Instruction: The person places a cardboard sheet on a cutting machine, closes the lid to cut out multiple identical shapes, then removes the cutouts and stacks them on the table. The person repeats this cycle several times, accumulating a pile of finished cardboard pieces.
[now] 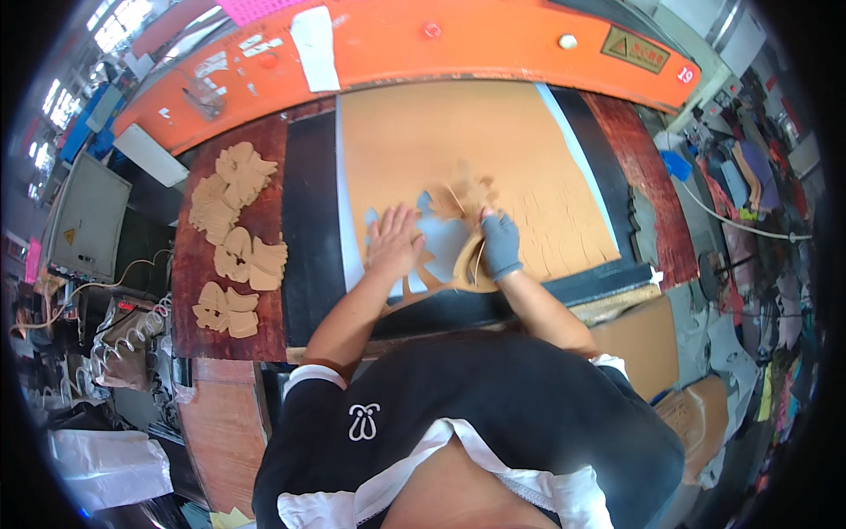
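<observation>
A large tan sheet (441,123) covers the middle of the work surface, with several slits at its right. My bare left hand (395,240) lies flat, fingers spread, on the sheet's near left part beside cut-out gaps. My right hand (502,247), in a grey glove, is closed on a curled tan piece of sheet (470,264) lifted at the near edge. Blurred tan cut pieces (465,199) stick up just beyond its fingers; whether they are attached to the curled piece I cannot tell. Pale blue backing shows through the gaps.
An orange machine beam (379,48) spans the far side. Several stacks of cut tan pieces (247,257) lie on the reddish board at left. A grey metal cabinet (92,216) stands farther left. Coloured scraps (749,176) are heaped at right.
</observation>
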Available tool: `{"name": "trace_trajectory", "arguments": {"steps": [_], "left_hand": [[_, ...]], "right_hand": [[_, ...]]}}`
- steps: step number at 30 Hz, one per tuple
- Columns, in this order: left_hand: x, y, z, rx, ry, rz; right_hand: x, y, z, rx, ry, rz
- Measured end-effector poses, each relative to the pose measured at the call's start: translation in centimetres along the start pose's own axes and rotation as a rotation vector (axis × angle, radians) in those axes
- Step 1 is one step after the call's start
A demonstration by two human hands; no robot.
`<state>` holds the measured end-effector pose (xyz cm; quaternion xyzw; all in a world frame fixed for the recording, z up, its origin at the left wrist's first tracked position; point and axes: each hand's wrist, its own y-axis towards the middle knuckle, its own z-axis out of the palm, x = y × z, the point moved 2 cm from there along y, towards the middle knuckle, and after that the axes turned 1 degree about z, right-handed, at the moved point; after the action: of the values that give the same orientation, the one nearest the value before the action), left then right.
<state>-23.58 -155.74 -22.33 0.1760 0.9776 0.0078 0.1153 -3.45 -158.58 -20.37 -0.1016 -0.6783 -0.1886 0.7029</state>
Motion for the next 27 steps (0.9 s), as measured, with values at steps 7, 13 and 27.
{"name": "trace_trajectory", "arguments": {"steps": [7, 13, 27], "left_hand": [[0.1, -0.1, -1.1, 0.029, -0.039, -0.001], [-4.4, 0.9, -0.9, 0.033, -0.535, 0.152], [-8.4, 6.8, 2.5, 0.450, -1.325, -0.525]], "right_hand": [[9.3, 1.6, -10.2, -0.254, 0.329, -0.217], [6.9, 2.0, -10.2, -0.134, -0.707, -0.495], [-0.7, 1.4, -5.2, 0.194, -0.826, -0.724]]}}
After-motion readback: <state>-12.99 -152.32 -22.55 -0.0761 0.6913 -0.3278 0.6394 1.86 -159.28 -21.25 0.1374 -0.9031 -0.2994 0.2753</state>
